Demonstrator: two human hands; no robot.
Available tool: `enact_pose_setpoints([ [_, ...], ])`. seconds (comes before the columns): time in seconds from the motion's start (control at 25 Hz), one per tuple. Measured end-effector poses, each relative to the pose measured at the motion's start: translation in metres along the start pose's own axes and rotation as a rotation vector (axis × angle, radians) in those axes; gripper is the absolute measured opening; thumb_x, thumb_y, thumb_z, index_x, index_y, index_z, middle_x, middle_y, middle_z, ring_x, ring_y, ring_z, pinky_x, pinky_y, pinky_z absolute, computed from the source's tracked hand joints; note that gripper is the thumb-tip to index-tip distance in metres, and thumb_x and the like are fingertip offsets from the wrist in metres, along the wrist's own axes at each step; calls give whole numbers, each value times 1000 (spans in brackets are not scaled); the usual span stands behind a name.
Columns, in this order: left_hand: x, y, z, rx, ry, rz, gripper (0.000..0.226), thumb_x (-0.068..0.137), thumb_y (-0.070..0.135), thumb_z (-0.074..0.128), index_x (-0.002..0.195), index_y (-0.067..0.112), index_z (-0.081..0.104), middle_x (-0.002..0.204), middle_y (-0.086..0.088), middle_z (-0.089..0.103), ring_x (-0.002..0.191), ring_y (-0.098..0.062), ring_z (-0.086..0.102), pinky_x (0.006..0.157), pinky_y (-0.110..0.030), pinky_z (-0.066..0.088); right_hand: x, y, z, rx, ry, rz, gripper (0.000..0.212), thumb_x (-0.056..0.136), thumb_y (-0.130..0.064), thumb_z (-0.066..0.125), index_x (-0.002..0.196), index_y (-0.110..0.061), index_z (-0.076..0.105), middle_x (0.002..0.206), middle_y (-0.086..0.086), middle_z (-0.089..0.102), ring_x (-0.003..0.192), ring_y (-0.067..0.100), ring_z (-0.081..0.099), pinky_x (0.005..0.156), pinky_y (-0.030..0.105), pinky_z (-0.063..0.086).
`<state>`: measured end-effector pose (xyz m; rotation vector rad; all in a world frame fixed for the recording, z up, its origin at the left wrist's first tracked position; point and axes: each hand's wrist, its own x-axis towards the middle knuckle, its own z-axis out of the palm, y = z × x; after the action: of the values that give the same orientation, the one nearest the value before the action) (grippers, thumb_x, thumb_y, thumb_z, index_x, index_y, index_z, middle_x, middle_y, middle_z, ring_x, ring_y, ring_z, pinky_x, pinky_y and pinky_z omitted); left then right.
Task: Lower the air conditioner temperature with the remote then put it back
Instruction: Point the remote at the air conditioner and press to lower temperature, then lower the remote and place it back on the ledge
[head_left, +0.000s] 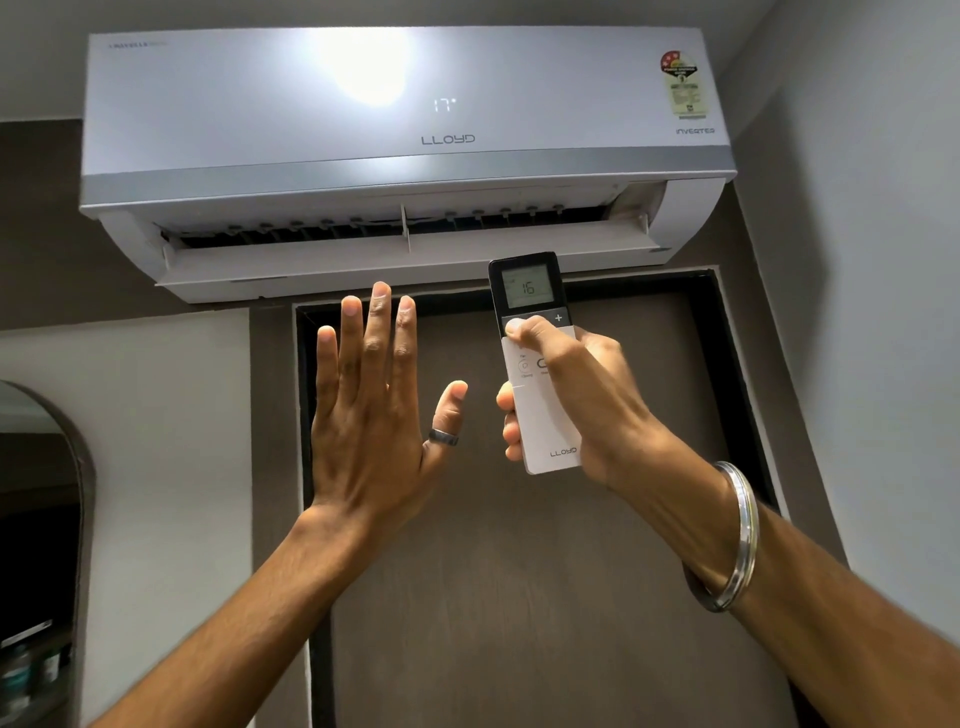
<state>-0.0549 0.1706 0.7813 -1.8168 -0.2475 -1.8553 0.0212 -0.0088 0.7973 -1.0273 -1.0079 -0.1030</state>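
A white Lloyd air conditioner (405, 145) hangs high on the wall, its flap open and its front display reading 17. My right hand (582, 395) grips a white and black remote (527, 291), held upright and pointed up at the unit. The remote's screen reads 16. My thumb presses the left button just under the screen, beside the plus key. My left hand (369, 415) is raised flat to the left of the remote, fingers spread, palm away from me, holding nothing. It wears a dark ring on the thumb.
A brown door (519, 571) with a dark frame stands directly below the unit. An arched niche (36, 545) with bottles on shelves sits at the lower left. A grey wall (872, 260) closes in on the right. A metal bangle (737, 540) circles my right wrist.
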Motion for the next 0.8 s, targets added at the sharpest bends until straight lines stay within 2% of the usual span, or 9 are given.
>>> enact_pose_setpoints([
  [0.12,-1,-1,3,-18,-11,-3,81,103,57,32,163,4,20,173,-20,12,160,-39,5,130,-56,7,1,2,0,1,-49,20,26,103,-42,64,98,-17,59,57,3,73,42,19,69,44,31,60],
  [0.48,1,-3,8,-34,-27,-6,81,103,57,30,163,4,19,173,-20,11,160,-38,4,131,-56,7,11,8,-2,23,-49,10,26,102,-42,66,102,-17,60,60,0,75,44,18,72,45,30,60],
  [0.6,-4,3,9,-61,-46,-18,82,103,58,30,163,5,17,173,-19,9,161,-38,3,131,-54,4,7,13,-6,-46,-12,17,35,94,-35,81,113,-12,62,74,8,76,47,19,73,49,33,62],
  [0.68,-20,10,11,-98,-62,-33,82,103,57,34,164,6,16,174,-17,7,161,-37,0,131,-52,1,-4,23,-13,-105,38,43,48,87,-28,86,120,-14,53,87,11,71,46,17,72,47,31,60],
  [0.8,-69,30,16,-163,-123,-64,82,102,56,37,165,8,15,175,-13,6,162,-33,-2,132,-49,0,-39,56,-38,-294,192,59,61,74,-46,75,117,-19,41,99,0,63,67,10,69,56,32,55],
])
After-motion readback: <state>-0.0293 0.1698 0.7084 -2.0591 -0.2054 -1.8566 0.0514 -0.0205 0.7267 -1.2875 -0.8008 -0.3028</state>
